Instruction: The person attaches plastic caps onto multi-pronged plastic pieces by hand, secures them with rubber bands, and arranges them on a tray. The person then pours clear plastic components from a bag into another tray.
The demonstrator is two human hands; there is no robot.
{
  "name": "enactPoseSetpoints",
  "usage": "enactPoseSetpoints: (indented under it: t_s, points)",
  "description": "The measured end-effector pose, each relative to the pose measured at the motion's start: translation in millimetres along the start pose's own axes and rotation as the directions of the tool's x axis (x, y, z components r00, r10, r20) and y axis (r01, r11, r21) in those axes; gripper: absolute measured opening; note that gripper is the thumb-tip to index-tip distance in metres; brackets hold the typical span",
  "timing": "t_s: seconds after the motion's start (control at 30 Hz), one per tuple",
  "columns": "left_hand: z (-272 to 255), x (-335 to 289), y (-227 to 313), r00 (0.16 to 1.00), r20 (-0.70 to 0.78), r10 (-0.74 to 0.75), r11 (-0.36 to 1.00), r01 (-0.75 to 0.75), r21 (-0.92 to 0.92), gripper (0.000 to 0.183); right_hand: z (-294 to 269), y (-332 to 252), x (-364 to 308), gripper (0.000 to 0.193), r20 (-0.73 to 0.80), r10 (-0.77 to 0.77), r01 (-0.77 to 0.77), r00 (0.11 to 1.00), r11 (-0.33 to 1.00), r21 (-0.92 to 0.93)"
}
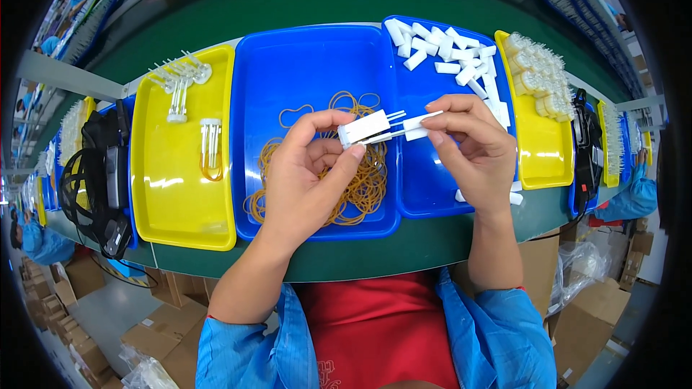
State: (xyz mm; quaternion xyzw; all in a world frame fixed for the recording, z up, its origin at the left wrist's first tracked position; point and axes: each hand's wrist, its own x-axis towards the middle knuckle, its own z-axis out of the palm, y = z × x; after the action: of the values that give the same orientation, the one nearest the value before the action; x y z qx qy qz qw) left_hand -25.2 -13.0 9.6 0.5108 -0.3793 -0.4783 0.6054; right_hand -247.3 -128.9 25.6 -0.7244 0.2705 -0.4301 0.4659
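Observation:
My left hand (306,173) pinches a white pronged plastic part (346,137) by its round base, its thin prongs pointing right. A white foam block (366,126) lies along those prongs. Between the thumb and fingers of my right hand (476,144) is a second white foam block (414,127), held at the prong tips. Whether it is slid between the prongs I cannot tell. Below both hands, a heap of tan rubber bands (364,191) fills part of a blue tray (310,50).
Loose foam blocks (447,47) lie in the right blue tray (425,187). A yellow tray (180,209) at left has several pronged parts (176,83), one bundle banded. Bristly white parts (537,72) crowd another yellow tray (548,166). Black cabled gear (108,166) sits far left.

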Motion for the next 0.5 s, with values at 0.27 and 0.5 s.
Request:
enactPoseSetpoints:
  t_s: [0.27,0.5]
  points:
    - [2,0,-7,0.999,0.031,0.045,0.998,-0.046,0.041,0.04,11,0,0,0.028,0.114,-0.126,0.15,0.985,0.961,-0.233]
    - [2,0,-6,0.998,0.053,0.045,0.999,-0.044,-0.009,0.042,18,-4,-2,0.028,0.197,-0.132,0.17,0.971,0.967,-0.19]
